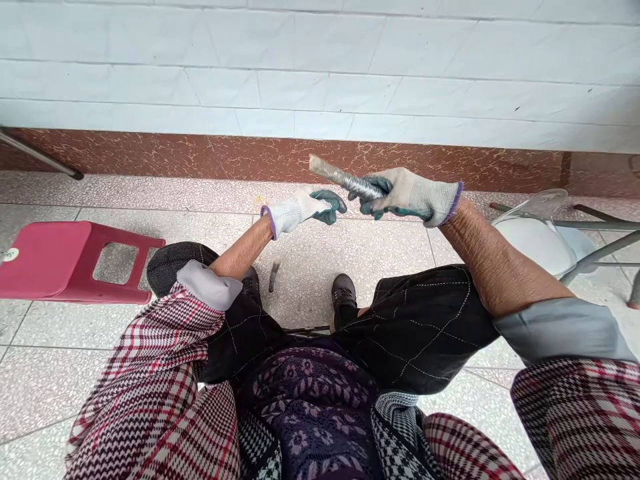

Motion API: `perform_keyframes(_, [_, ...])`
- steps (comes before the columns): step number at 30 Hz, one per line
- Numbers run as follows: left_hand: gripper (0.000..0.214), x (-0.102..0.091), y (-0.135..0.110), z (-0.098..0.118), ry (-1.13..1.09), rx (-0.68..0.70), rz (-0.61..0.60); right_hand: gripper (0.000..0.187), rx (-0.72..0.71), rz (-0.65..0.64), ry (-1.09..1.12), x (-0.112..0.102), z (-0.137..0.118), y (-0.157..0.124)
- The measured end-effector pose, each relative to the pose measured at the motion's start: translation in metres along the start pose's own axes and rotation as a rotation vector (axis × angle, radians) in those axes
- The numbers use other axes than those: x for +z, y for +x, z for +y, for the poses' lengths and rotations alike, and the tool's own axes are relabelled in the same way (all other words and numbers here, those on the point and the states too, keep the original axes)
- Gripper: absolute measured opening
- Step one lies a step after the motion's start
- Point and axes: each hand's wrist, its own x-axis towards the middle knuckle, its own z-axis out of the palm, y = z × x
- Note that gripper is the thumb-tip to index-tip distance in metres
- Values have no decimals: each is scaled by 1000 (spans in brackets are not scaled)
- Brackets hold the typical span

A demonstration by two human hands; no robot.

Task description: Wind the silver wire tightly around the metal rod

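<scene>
My right hand (pixel 400 193), in a white and green work glove, is closed around a short stick wrapped in silvery wire (pixel 345 179). The stick tilts up to the left, with a pale, blunt end pointing away from the hand. Across a small gap, my left hand (pixel 317 205) wears a matching glove. Its fingers are loosely bent and parted, and I see nothing in them. On the floor between my feet lies a small grey piece with a pale tip (pixel 273 275), similar to the stick but shorter.
A red plastic stool (pixel 60 260) lies on its side at the left. On the right stands a folding chair with a pale seat (pixel 535 243) and metal legs. A white tiled wall (pixel 310 87) with a brown base strip rises ahead of the speckled tile floor (pixel 390 243).
</scene>
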Motion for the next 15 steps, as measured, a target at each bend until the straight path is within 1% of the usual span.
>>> perform_keyframes(2, [16, 0, -3, 0, 130, -1, -60, 29, 14, 33, 9, 1, -4, 5])
perform_keyframes(3, [16, 0, -5, -1, 198, -3, -63, 28, 37, 74, -66, 2, -5, 9])
perform_keyframes(5, [16, -1, -8, 1, 307, -7, -30, 23, 94, 136, -338, 3, -2, 16])
perform_keyframes(6, [17, -2, -9, 2, 347, -7, -3, 22, 112, 128, -479, 4, 1, 19])
perform_keyframes(7, [17, -3, -10, 4, 380, -4, 26, 23, 121, 93, -593, 5, 4, 21])
perform_keyframes(9, [18, -6, -11, 9, 435, 4, 90, 25, 116, -2, -704, 8, 10, 22])
perform_keyframes(10, [18, -8, -10, 11, 460, 6, 119, 23, 113, -39, -700, 10, 13, 21])
perform_keyframes(12, [18, -10, -10, 14, 491, 14, 165, 16, 96, -58, -565, 14, 17, 16])
perform_keyframes(14, [19, -12, -8, 15, 472, 27, 168, 8, 56, -13, -364, 16, 18, 10])
perform_keyframes(15, [20, -12, -7, 14, 432, 35, 155, 6, 29, 24, -280, 16, 18, 7])
